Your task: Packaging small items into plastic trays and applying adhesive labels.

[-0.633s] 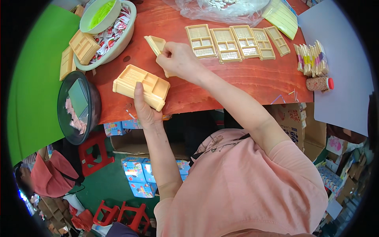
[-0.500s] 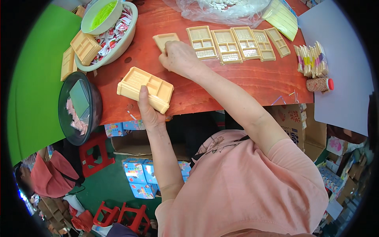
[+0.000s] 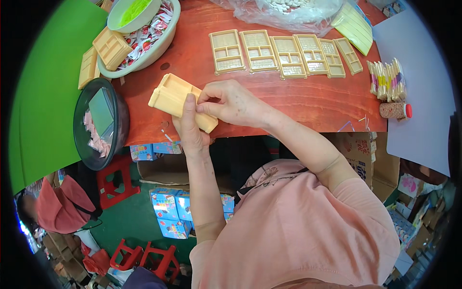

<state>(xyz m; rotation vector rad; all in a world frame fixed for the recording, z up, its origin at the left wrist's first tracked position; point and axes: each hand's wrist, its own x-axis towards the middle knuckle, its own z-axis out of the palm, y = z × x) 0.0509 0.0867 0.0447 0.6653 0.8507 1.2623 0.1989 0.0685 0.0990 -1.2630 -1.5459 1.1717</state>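
Observation:
My left hand [image 3: 190, 130] grips a stack of tan plastic compartment trays [image 3: 169, 100] from below, its thumb across the side of the stack. The trays are nested and tilted above the table's front edge. My right hand [image 3: 235, 102] has its fingers bent and pinched at the right edge of the stack; the fingertips partly cover that edge. Beyond my hands, several matching trays [image 3: 227, 52] lie flat in a row, each with moulded compartments.
The red wooden table [image 3: 308, 106] carries a pale basin [image 3: 161, 50] of sachets with a bowl [image 3: 139, 21] on it, at far left. A dark basin [image 3: 122, 127] stands nearer. Bundled sticks [image 3: 387, 82] and a red-lidded jar [image 3: 394, 111] sit right. A clear plastic bag [image 3: 284, 19] lies behind.
My right hand has let go of a tray at the left end of the row and come back to the stack. The stack has tilted in my left hand.

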